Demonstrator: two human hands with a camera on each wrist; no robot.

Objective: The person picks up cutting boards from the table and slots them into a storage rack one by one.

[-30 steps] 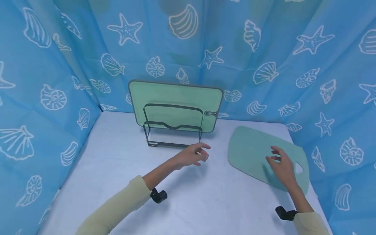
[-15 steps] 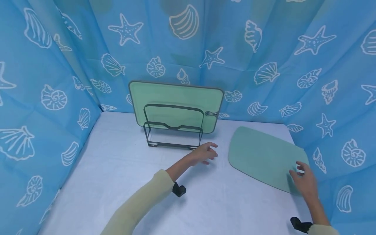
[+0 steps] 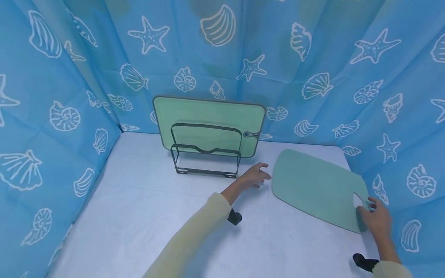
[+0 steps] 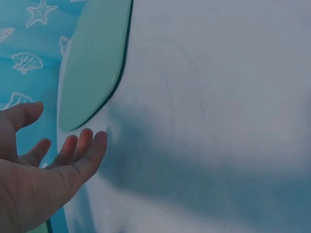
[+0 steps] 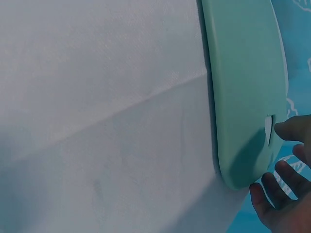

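Note:
A pale green cutting board (image 3: 313, 185) with a handle hole lies flat on the white table. My right hand (image 3: 378, 219) is at its right end, thumb near the hole and the other fingers spread along the outer edge, as the right wrist view shows too. My left hand (image 3: 253, 177) hovers just off the board's left edge, fingers loosely bent and holding nothing. In the left wrist view, the left fingertips (image 4: 101, 138) sit just short of the board's rounded corner (image 4: 77, 111).
A black wire rack (image 3: 206, 172) stands at the back left of the table (image 3: 139, 216). Upright in it leans a second green cutting board (image 3: 208, 110) with a grey rim. A blue curtain (image 3: 271, 46) printed with shells and starfish closes off the back and sides.
My right hand has moved right and toward me, from over the board to its handle end. My left hand has moved right, from beside the rack toward the board's left edge.

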